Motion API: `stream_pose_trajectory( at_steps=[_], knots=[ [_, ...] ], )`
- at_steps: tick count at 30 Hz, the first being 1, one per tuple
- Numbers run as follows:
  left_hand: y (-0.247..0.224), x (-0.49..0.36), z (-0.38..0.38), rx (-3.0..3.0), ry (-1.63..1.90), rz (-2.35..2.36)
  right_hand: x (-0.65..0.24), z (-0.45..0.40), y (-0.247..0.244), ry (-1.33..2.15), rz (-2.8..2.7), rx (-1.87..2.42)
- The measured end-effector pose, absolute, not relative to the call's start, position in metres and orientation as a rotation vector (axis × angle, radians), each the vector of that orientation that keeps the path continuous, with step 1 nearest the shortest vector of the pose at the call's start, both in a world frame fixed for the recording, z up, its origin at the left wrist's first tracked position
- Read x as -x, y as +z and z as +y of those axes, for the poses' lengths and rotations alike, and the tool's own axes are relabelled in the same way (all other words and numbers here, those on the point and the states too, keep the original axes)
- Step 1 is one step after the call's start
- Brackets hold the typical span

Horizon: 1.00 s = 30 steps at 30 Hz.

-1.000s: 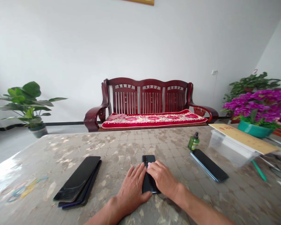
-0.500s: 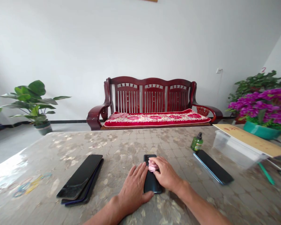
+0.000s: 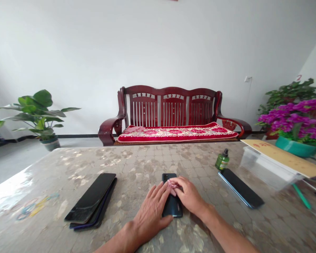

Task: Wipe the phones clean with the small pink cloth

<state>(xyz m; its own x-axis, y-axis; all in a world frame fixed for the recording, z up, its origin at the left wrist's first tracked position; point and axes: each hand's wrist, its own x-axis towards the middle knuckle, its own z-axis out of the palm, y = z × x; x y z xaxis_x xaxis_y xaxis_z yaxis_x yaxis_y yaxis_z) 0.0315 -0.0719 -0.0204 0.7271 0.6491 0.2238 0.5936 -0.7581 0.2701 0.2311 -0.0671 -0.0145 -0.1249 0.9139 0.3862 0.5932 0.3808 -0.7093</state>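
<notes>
Both our hands touched a glossy blue-black rectangular smartphone (image 3: 173,209) at the lower centre of the frame, lying beneath our fingers with its long axis nearly vertical in view. Our left hand (image 3: 152,205) overlapped its left edge, fingers nearly together, thumb apart by the bottom end; our right hand (image 3: 189,193) crossed its right edge, fingertips clamped on a crumpled pink cloth (image 3: 171,184). Neither was clearly nearer. We could not read the phone's small pale mark, nor the squat green bottle's (image 3: 222,161) label at right. A red shape (image 3: 298,78), upper right, resembled a 2.
</notes>
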Motion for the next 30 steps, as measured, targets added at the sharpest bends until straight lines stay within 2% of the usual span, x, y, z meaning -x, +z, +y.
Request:
stream_pose_trajectory(
  at_steps=[12,18,30],
  knots=[
    [-0.018,-0.032,-0.069,-2.743,0.480,0.851,-0.231,-0.067,-0.024,0.307,-1.856,1.275],
    [-0.017,-0.032,-0.069,-2.701,0.536,0.855,-0.236,-0.074,-0.019,0.279,-2.011,1.084],
    [-0.023,-0.028,-0.070,-2.617,0.729,0.761,-0.241,-0.077,-0.015,0.170,-2.259,1.063]
  ],
)
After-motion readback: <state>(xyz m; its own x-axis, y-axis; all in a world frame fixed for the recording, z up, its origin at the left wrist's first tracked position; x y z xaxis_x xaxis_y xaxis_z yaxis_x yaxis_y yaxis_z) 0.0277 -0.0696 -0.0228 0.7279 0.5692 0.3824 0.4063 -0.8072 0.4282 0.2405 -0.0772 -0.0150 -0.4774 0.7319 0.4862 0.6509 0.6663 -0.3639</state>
